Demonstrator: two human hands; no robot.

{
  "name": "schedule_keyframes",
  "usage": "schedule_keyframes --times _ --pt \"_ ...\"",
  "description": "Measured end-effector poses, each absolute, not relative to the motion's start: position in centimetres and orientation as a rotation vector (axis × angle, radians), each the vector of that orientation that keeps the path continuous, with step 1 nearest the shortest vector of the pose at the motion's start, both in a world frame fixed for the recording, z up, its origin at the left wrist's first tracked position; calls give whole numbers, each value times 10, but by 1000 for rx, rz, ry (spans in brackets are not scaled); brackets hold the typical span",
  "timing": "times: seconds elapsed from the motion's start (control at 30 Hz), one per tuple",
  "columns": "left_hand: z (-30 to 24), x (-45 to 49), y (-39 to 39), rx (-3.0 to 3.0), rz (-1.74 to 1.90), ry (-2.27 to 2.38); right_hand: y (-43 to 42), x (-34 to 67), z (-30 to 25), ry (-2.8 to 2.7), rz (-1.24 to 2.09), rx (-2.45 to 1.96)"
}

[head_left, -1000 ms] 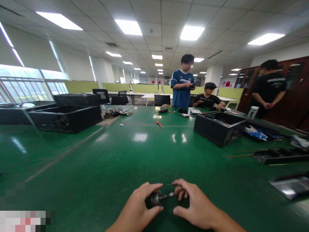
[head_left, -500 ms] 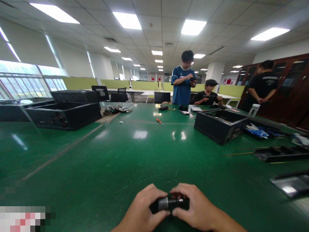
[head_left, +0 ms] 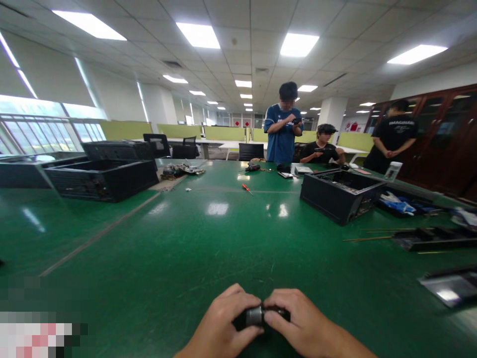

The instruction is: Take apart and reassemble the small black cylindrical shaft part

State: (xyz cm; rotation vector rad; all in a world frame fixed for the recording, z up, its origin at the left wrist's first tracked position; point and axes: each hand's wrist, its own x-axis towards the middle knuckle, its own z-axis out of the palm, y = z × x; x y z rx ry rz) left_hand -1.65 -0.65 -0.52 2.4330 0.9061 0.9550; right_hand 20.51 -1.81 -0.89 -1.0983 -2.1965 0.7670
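Low in the head view, close above the green table, my left hand (head_left: 228, 314) grips a short black cylinder with a grey metal collar (head_left: 255, 315). Thumb and fingers wrap round its left part. My right hand (head_left: 298, 312) closes from the other side on a slimmer black part (head_left: 285, 314) in line with the cylinder. Its thumb and fingers press near the joint, so I cannot tell whether the two parts are joined. My fingers hide much of both parts, and their exact kind does not show.
An orange screwdriver (head_left: 247, 189) lies mid-table. Black computer cases stand at left (head_left: 102, 181) and right (head_left: 339, 199). A power drill (head_left: 252, 167) lies farther back. At right are a black tray (head_left: 436, 238) and thin rods (head_left: 367, 239). People (head_left: 282, 132) are across the table.
My right hand has shifted slightly left, and its thumb and fingers now cover the black ridged section that showed between my hands. My left hand keeps its grip.
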Motion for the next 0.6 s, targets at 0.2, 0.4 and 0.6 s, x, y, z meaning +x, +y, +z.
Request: schedule_keyframes --times 0.2,0.4,0.6 --pt "-5 -17 -6 2427 998 901 -17 205 -14 -2183 752 -1088" --pt "-6 -18 -4 2404 982 953 -17 207 -14 -2127 778 -1101" --pt "-5 -19 -3 2401 984 983 -15 209 -15 -2113 750 -1112"
